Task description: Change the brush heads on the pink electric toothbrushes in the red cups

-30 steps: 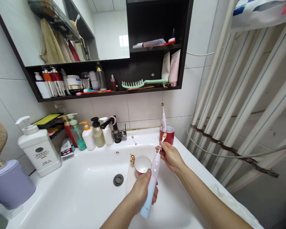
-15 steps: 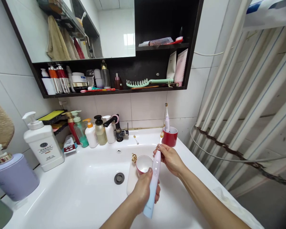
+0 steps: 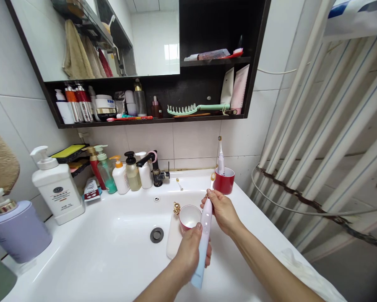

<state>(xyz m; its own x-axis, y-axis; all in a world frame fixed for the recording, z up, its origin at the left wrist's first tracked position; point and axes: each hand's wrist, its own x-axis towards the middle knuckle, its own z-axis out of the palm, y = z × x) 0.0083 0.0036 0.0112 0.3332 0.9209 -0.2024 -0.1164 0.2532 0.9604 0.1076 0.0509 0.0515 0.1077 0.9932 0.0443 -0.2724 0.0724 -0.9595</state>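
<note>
My left hand wraps the electric toothbrush handle, my right hand pinching the brush head, apparently fitting it; straight alignment needed.

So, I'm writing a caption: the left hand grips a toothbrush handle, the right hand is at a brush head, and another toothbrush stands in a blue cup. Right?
Not quite: the cup isn't blue but red outside, as the head view shows. The left hand grips the toothbrush handle, the right hand is at the brush head, and the other toothbrush stands in that cup.
</note>
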